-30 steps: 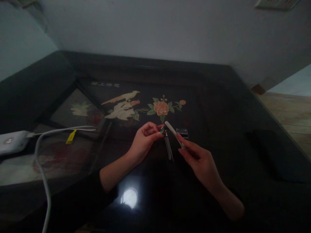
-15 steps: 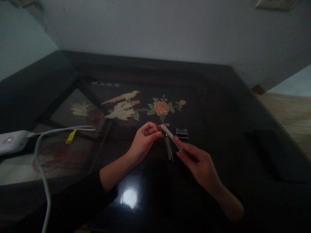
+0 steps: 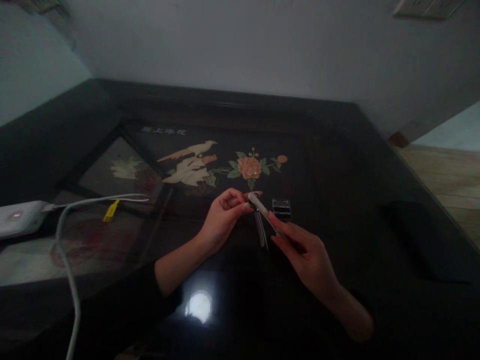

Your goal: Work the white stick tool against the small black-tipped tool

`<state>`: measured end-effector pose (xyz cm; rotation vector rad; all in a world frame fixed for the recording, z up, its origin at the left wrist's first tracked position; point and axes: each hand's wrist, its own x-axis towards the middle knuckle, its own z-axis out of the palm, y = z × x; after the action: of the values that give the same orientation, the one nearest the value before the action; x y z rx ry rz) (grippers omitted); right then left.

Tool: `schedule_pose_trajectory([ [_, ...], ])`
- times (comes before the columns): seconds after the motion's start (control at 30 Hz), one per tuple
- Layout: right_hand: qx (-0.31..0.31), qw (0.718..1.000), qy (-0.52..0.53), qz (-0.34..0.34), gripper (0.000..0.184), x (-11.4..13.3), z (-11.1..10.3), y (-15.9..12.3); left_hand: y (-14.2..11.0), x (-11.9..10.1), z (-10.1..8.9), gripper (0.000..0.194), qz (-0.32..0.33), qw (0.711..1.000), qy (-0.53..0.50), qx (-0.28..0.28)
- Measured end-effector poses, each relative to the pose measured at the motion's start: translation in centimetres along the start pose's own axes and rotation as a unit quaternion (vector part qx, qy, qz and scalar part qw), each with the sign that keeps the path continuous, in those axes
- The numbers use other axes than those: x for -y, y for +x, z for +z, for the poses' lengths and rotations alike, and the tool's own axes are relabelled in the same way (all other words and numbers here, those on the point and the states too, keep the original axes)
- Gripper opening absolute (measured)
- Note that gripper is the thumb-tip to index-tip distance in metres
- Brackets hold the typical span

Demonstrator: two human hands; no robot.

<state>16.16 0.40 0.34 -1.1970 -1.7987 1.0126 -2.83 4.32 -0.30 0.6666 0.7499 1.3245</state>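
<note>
My left hand (image 3: pixel 223 218) is closed, thumb and index finger pinching a small dark green piece (image 3: pixel 255 194) that is mostly covered; its kind is too small to make out. In my closed right hand (image 3: pixel 305 250) is a slim, pale grey stick with a rounded end (image 3: pixel 259 205). That end lies against or just over the green piece at my left fingertips. Below the fingertips, a narrow dark strip with a light edge (image 3: pixel 260 230) shows, slanting down. Just beyond my right fingers sits a small clear-and-black case with shiny bars (image 3: pixel 281 207).
The glossy black table (image 3: pixel 330 150) has an inlaid bird and flower picture (image 3: pixel 249 167). At left lies a white device (image 3: pixel 20 218) with a pale cable (image 3: pixel 64 255) and yellow tag (image 3: pixel 111 210). A dark flat object (image 3: pixel 427 240) lies at right. The wall (image 3: pixel 232 45) stands behind.
My right hand has brought the stick's tip slightly left and down, over the green piece, whose stripes showed before. My left hand stays nearly still. Little differs over the last half second.
</note>
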Motion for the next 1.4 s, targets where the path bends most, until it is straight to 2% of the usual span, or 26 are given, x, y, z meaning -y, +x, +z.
schedule_pose_trajectory([
  [0.17, 0.013, 0.999, 0.047, 0.015, 0.039, 0.33, -0.07, 0.1, 0.05, 0.06, -0.12, 0.034, -0.002, 1.0, 0.002, -0.002],
  [0.37, -0.02, 0.998, 0.047, 0.048, 0.038, -0.13, -0.27, 0.48, -0.02, -0.02, 0.01, 0.035, -0.014, 1.0, -0.006, -0.011],
  [0.5, -0.033, 0.998, 0.019, 0.04, 0.039, -0.43, -0.27, 0.37, -0.08, -0.01, 0.07, 0.034, -0.011, 1.0, -0.018, -0.009],
  [0.73, 0.007, 1.0, 0.027, 0.005, 0.04, 0.05, 0.03, -0.03, 0.01, 0.15, -0.21, 0.029, 0.001, 1.0, -0.01, 0.007],
  [0.9, 0.02, 0.996, 0.082, 0.038, 0.039, 0.37, -0.09, 0.2, 0.02, 0.13, -0.23, 0.033, -0.003, 1.0, -0.003, 0.001],
  [1.13, -0.01, 0.993, 0.086, 0.086, 0.039, 0.21, -0.33, 0.68, 0.01, 0.03, -0.04, 0.034, -0.012, 1.0, -0.018, -0.009],
  [1.3, -0.029, 0.997, 0.049, 0.051, 0.039, -0.21, -0.1, 0.54, 0.08, 0.11, -0.1, 0.033, -0.01, 1.0, -0.019, -0.012],
  [1.4, -0.017, 0.999, 0.039, 0.022, 0.04, -0.35, 0.09, 0.23, 0.08, 0.14, -0.18, 0.033, -0.006, 1.0, -0.001, -0.006],
])
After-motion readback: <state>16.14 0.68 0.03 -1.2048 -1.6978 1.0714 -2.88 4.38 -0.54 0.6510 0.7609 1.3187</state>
